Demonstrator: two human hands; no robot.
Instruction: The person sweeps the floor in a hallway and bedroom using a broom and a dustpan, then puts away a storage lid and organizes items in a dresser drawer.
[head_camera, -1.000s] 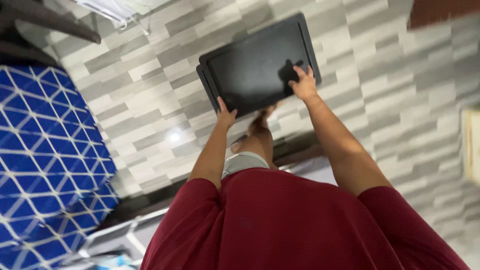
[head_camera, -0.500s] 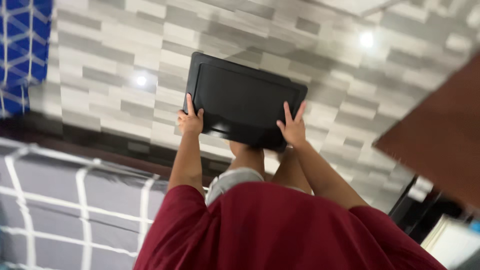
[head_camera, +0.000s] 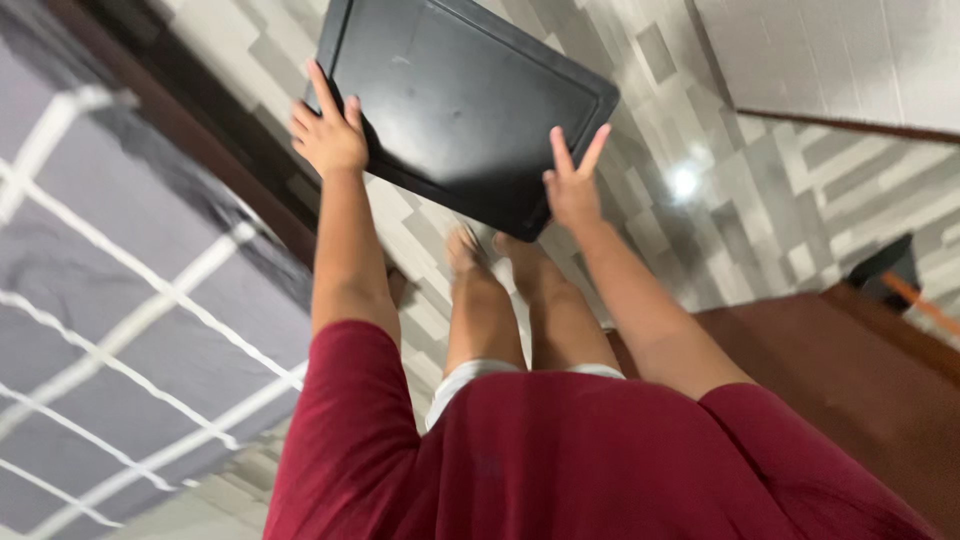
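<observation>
**Spotter:** Maroon cloth, your own shirt (head_camera: 600, 460), fills the near edge of the view, with your bare legs (head_camera: 505, 310) below it over the grey-and-white tiled floor (head_camera: 720, 190).

**Operator:** And my hands?

**Spotter:** Your left hand (head_camera: 328, 135) is clamped on the left edge of the black tray (head_camera: 465, 100), fingers curled up over its rim. Your right hand (head_camera: 572, 185) presses the near right corner with the fingers spread and straight (more a prop than a clasp, by the look of it). That tray hangs out in front of you at arm's reach, tilted, over the floor and beyond your feet.

**Operator:** How should I carry it?

**Spotter:** I'd judge the right side to be the weak one: wrap those fingers round the rim as the left does, and level the tray so nothing can slide.

**Operator:** Anything close by?

**Spotter:** To your left, a grey bedcover with white lines (head_camera: 110, 300) on a dark frame; to your right, brown wooden furniture (head_camera: 860, 380). Farther off, a pale wall panel (head_camera: 830, 50).
</observation>
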